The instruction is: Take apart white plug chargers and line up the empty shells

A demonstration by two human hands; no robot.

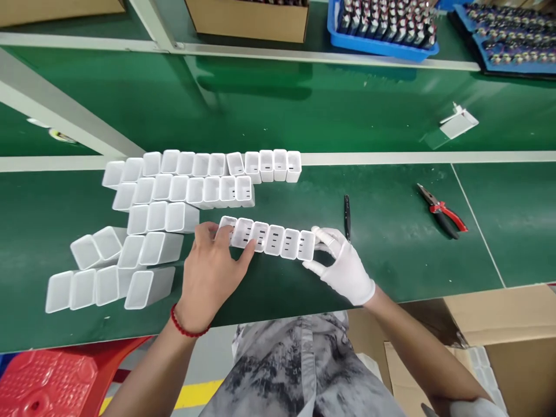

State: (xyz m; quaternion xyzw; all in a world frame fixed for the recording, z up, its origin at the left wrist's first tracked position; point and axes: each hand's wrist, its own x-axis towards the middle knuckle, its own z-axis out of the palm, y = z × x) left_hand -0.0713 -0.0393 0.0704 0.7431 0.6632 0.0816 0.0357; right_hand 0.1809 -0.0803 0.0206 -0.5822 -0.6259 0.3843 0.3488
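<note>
Between my two hands is a short row of white plastic boxes (274,240), side by side with their open tops facing me and small dark slots in their bottoms. Bare and wearing a red bracelet, my left hand (212,269) grips the row's left end, its fingers over the first boxes. A white glove covers my right hand (345,266), whose thumb and fingers pinch the box at the right end. More white boxes (178,188) of the same kind stand in rows to the left and behind; a few nearer ones (139,289) lean at an angle.
A black pen-like tool (347,217) and red-handled pliers (442,211) lie on the green bench (391,249) to the right. Above, a shelf carries a cardboard box (249,20) and a blue tray (417,56) of small parts. A red stool (47,376) stands lower left, an open carton (508,315) lower right.
</note>
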